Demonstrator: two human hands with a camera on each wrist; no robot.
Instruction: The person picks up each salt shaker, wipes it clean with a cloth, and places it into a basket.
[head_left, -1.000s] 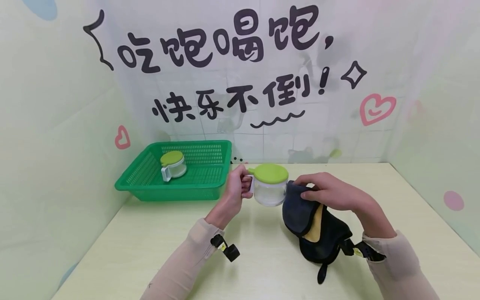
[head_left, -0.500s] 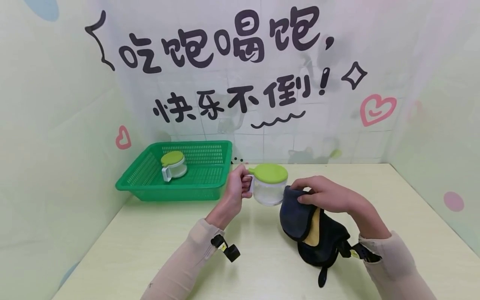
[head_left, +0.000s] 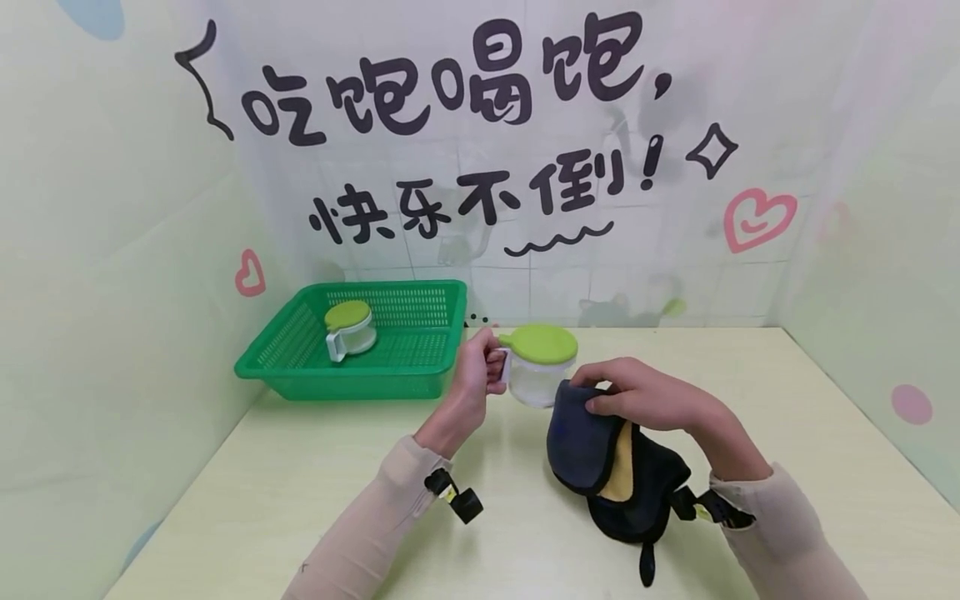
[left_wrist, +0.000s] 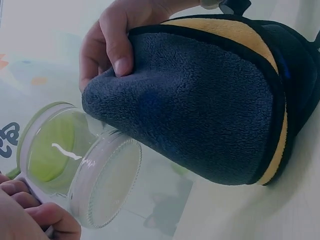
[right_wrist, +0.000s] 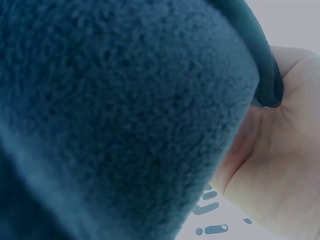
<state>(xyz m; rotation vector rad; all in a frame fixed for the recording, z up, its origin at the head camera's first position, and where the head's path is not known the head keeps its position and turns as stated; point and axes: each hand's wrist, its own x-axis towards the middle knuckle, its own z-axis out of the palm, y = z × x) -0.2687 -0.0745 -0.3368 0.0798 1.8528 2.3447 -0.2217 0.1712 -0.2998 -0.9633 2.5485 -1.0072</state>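
Note:
A clear glass jar [head_left: 534, 383] with a green lid and a white handle is held up above the table by my left hand [head_left: 474, 375], its fingers curled round the handle. My right hand [head_left: 652, 396] pinches a dark blue plush cloth [head_left: 585, 442] with black edging and a yellow underside. The cloth hangs in folds, and one edge lies against the jar's right side or just in front of it. In the left wrist view the right thumb [left_wrist: 121, 62] presses on the cloth [left_wrist: 185, 100] beside the jar [left_wrist: 100, 170]. Cloth fills most of the right wrist view.
On the back left of the table [head_left: 315, 500] stands a green plastic basket [head_left: 352, 387]. Inside it sits a similar lidded jar [head_left: 351, 329] with its handle toward me. A printed curtain [head_left: 420, 267] closes off the back and sides.
My right hand has moved a little left and down with the cloth, whose edge now covers part of the jar's lower right. The left hand and jar stay nearly in place.

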